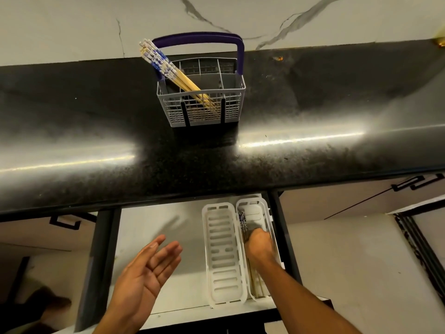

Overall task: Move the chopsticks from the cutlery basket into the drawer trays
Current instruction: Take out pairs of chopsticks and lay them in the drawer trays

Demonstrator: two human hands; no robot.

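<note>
A grey cutlery basket (pixel 201 112) with a dark blue handle stands on the black counter. Several bamboo chopsticks (pixel 168 68) with blue-and-white patterned tops lean to the left in it. Below, an open drawer (pixel 163 227) holds two white slotted trays side by side. The left tray (pixel 224 256) has nothing in it. My right hand (pixel 258 244) is down in the right tray (pixel 255 208), its fingers curled over a few chopsticks (pixel 242 219) lying lengthwise there. My left hand (pixel 147 271) hovers over the drawer's bare left part, palm up, fingers straight, holding nothing.
The glossy black counter (pixel 96 116) runs across the view, with a marble-look wall behind it. Dark drawer rails frame the drawer on both sides. Cabinet fronts with black key-pattern trim (pixel 419 184) flank it.
</note>
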